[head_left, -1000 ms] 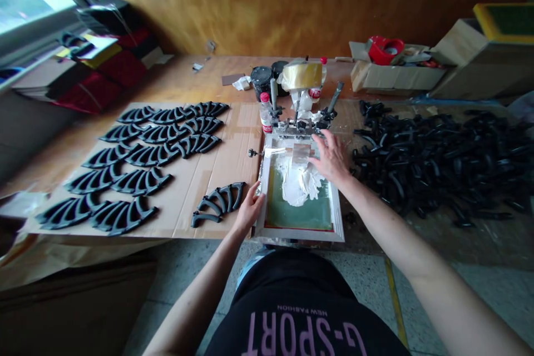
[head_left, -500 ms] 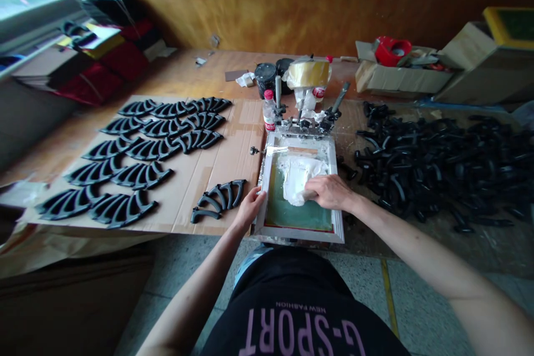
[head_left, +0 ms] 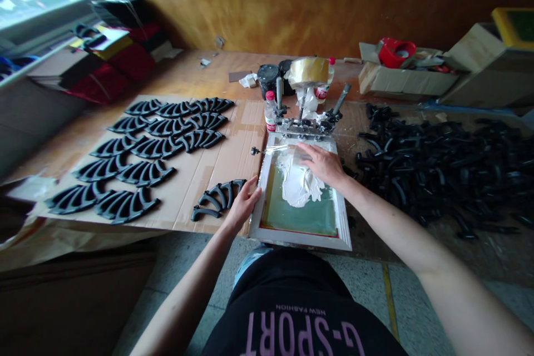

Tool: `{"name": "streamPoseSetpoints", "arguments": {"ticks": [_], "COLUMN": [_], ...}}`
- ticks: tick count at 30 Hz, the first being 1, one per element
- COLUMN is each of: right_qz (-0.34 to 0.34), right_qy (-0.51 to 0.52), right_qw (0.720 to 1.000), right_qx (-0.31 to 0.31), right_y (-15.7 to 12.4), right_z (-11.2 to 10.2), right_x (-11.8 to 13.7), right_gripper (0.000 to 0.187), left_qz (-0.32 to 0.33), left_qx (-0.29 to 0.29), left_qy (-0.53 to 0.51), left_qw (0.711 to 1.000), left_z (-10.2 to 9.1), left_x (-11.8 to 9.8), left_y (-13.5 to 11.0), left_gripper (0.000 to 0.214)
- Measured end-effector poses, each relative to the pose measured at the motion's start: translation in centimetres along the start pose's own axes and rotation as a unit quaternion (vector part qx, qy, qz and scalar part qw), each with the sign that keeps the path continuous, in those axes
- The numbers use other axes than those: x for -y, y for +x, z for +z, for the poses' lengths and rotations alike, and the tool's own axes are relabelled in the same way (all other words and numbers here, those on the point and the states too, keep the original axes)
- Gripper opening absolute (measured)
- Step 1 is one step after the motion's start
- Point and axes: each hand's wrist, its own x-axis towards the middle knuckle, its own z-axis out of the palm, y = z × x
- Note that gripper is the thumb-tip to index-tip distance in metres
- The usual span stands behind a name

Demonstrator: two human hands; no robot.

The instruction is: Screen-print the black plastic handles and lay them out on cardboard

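My left hand grips the left edge of a silkscreen frame, thumb on top. The frame's near end looks slightly raised. A thick patch of white ink is spread over the green mesh. Above the patch, near the far end of the frame, my right hand is closed on what appears to be a squeegee, mostly hidden under the fingers. A metal hinge clamp holds the frame's far end. Left of my left hand lie several curved black plastic pieces.
Rows of black curved pieces lie on cardboard at left. A heap of similar pieces covers the right side. Behind the clamp stand a red-capped bottle, a dark tub and a tape roll. An open carton stands back right.
My right hand has moved away from me, from the ink's near part to the frame's far end. The frame's near edge has risen a little. The ink patch has changed shape.
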Motion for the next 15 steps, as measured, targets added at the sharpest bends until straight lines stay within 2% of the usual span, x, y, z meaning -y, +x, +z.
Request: {"name": "streamPoseSetpoints", "arguments": {"ticks": [3, 5, 7, 9, 11, 13, 15], "right_qz": [0.065, 0.105, 0.133, 0.131, 0.099, 0.062, 0.040], "right_qy": [-0.032, -0.048, -0.066, -0.080, -0.076, -0.069, -0.087], "right_qw": [0.995, 0.984, 0.976, 0.982, 0.991, 0.996, 0.994], "right_qx": [-0.067, -0.137, -0.157, -0.112, -0.045, 0.008, 0.062], "right_y": [2.5, 2.1, 0.5, -1.8, -4.3, -6.4, -7.7], "right_z": [-2.7, -4.3, -4.8, -3.6, -1.0, 2.1, 4.5], "right_x": [-2.7, -5.4, -7.8, -8.9, -8.3, -6.4, -4.3], "right_gripper": [0.054, 0.042, 0.031, 0.039, 0.040, 0.033, 0.025], "left_qz": [0.033, 0.053, 0.114, 0.198, 0.246, 0.250, 0.248], "left_qx": [-0.014, -0.017, -0.035, -0.053, -0.056, -0.049, -0.065], "left_qy": [-0.016, -0.046, -0.096, -0.144, -0.162, -0.160, -0.170], "left_qw": [0.999, 0.997, 0.988, 0.968, 0.954, 0.954, 0.951], "left_z": [-0.3, -0.1, 0.3, 1.0, 1.6, 2.1, 2.5], "left_x": [-3.8, -6.5, -9.2, -11.7, -13.9, -15.3, -15.3], "left_y": [-1.2, -1.5, -1.0, 0.1, 1.4, 2.5, 2.7], "left_gripper": [0.066, 0.063, 0.059, 0.054, 0.053, 0.057, 0.060]}}
